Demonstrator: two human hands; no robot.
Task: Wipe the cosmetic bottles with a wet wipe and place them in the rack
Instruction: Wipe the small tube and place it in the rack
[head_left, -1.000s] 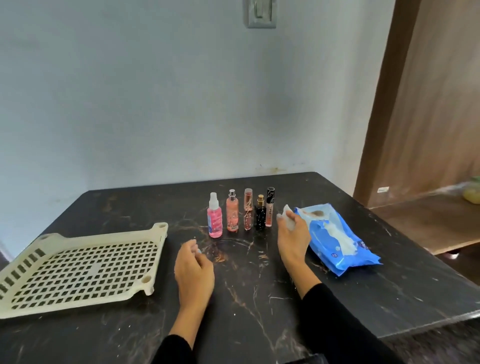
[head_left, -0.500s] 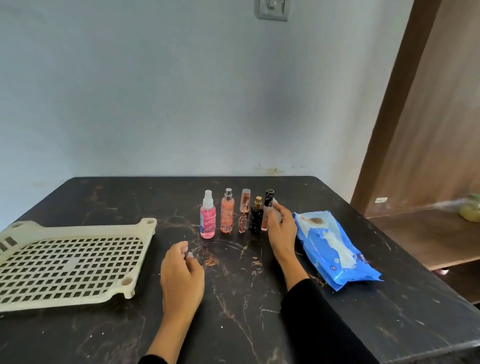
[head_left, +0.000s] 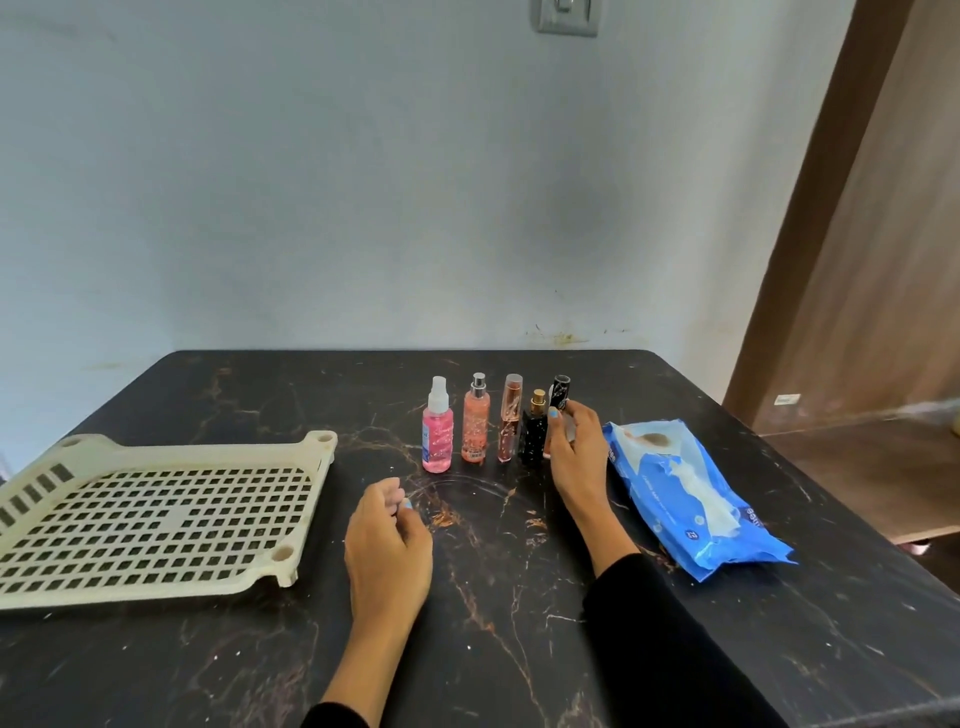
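Note:
Five cosmetic bottles stand in a row at mid-table: a pink spray bottle (head_left: 437, 436), a peach spray bottle (head_left: 475, 431), a slim clear tube (head_left: 510, 421), a small black bottle (head_left: 532, 439) and a black-capped tube (head_left: 559, 392). My right hand (head_left: 576, 457) is wrapped around the black-capped tube, hiding its lower part; a bit of white wet wipe shows in the palm. My left hand (head_left: 387, 551) rests on the table, fingers curled, holding nothing. The cream perforated rack (head_left: 208, 461) lies at the left with nothing in it.
A blue wet-wipe pack (head_left: 691, 493) lies right of the bottles. The dark marble table (head_left: 493, 597) meets a pale wall behind. A wooden door and a lower wooden shelf are at the far right.
My right hand, carrying the wipe, moved left from the wipe pack to the black-capped tube and closed around it. My left hand stayed put on the table.

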